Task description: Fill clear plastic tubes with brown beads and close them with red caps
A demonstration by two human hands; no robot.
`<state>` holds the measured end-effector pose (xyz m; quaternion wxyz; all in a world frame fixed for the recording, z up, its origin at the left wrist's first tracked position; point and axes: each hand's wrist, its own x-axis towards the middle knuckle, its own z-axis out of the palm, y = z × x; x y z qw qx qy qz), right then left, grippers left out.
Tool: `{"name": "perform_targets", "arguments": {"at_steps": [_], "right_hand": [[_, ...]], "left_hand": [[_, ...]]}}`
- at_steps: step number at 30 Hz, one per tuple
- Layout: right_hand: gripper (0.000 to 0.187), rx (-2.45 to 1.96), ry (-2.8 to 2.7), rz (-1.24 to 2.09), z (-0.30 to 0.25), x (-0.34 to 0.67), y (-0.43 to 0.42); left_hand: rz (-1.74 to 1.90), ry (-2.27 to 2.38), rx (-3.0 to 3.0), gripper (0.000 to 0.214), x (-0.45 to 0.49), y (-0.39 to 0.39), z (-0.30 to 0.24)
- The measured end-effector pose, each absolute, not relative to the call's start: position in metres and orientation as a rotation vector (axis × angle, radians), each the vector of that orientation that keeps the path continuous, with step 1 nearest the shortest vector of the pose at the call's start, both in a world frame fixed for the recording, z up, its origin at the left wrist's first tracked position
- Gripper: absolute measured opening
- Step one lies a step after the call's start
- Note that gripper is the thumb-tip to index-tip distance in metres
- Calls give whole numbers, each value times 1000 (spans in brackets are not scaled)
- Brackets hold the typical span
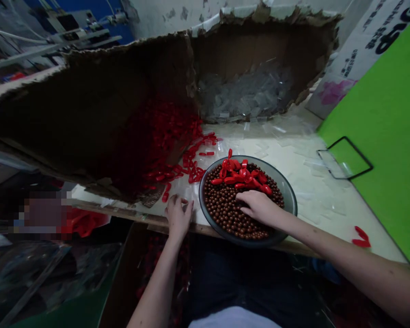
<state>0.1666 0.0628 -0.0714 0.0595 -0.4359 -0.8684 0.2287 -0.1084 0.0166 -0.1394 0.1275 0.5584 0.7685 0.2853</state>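
My right hand [258, 208] reaches into a grey bowl [290, 197], its fingertips among shiny brown beads [222, 209]. Its thumb and forefinger are apart, and no bead is visibly lifted between them. On the beads, beyond that hand, rests a heap of red plastic shells [243, 174], some hinged open. Left of the bowl, my left hand [179, 215] hovers at the table's front edge, fingers bent and apart, with nothing seen in them. A loose red shell lies just beyond its fingertips.
A torn cardboard box [259, 43] stands behind, with red shells [164, 132] spilling from its left part and clear plastic pieces [249, 91] in its right part. Clear pieces scatter over the white table [239, 141]. At right are a green panel [389, 123], a black wire frame [357, 157] and another red shell [361, 238].
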Motion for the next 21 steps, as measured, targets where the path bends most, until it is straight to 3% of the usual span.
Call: {"name": "perform_targets", "arguments": {"at_steps": [5,9,14,18,21], "right_hand": [[16,-1197,-2071,1355,-68,175,62],[23,-1083,-1703,1663,-60,179,55],[26,-1027,-1542,1600,-48,180,47],[28,-1037,-1560,1479,-37,179,44],[29,-1061,-1625,1361,-31,179,42]], "left_hand": [[1171,2213,1625,25,-109,19,-127],[1467,2034,1687,17,-94,15,-91],[1409,1518,1715,21,-48,8,-49],[1146,1104,1471,37,-14,7,-39],[1128,965,1301,34,2,9,-38]]}}
